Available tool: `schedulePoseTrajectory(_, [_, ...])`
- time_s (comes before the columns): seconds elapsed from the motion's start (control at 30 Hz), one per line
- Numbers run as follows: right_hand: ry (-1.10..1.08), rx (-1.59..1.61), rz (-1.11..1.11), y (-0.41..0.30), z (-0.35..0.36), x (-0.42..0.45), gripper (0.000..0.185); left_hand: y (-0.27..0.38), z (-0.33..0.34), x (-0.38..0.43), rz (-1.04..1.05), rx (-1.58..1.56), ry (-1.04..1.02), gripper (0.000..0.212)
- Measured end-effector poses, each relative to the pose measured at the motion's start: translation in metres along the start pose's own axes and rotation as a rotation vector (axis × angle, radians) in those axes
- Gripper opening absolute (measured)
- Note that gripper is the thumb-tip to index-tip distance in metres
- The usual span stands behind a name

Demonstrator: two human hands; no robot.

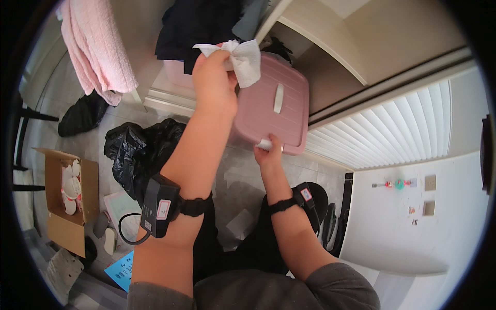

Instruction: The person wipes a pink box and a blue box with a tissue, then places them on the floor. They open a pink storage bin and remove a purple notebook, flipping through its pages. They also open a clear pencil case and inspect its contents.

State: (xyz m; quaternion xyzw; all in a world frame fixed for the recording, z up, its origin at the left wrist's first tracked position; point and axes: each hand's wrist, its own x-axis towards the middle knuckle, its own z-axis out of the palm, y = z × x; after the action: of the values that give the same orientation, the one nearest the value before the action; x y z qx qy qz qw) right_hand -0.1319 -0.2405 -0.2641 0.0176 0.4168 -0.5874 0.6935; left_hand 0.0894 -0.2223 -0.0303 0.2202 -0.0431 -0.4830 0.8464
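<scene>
My left hand [216,75] pinches a crumpled white tissue or wipe [247,64] between thumb and fingers, raised near the back left edge of a pink plastic storage box [254,100]. The box has a closed, ribbed lid with a white handle [278,98] in the middle. At the box's near edge, my right hand [270,152] grips around a white piece [264,144], which looks like a latch. The right thumb rests on top of the rim, and the fingers beneath are partly hidden. Part of the box stands inside an open wardrobe [325,73].
Black plastic bags [145,149] lie on the floor at left, beside an open cardboard box [91,186] holding white and red items. A pink towel [97,46] hangs at upper left. Dark clothes [193,27] hang behind my left hand. A white louvred door [387,124] stands at right.
</scene>
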Motion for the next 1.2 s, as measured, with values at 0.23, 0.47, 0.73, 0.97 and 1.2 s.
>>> schedulePoseTrajectory(0.23, [-0.063, -0.058, -0.070, -0.039, -0.046, -0.071, 0.047, -0.018, -0.015, -0.001, -0.116, 0.316, 0.015, 0.034])
schedulePoseTrajectory(0.47, [0.098, -0.124, -0.113, -0.067, -0.103, -0.108, 0.050, -0.076, -0.099, 0.024, 0.194, 1.627, -0.218, 0.052])
schedulePoseTrajectory(0.73, [0.113, -0.273, -0.170, -0.105, -0.166, -0.136, 0.047, -0.146, -0.185, 0.001, -0.410, 1.241, -0.046, 0.040])
schedulePoseTrajectory(0.97, [0.177, -0.365, -0.202, -0.172, -0.222, -0.156, 0.043, -0.143, -0.221, -0.106, -0.818, 1.103, -0.049, 0.040])
schedulePoseTrajectory(1.2, [0.326, -0.500, -0.110, -0.173, -0.294, -0.152, 0.043, -0.131, -0.261, -0.184, -1.294, 1.115, -0.111, 0.037])
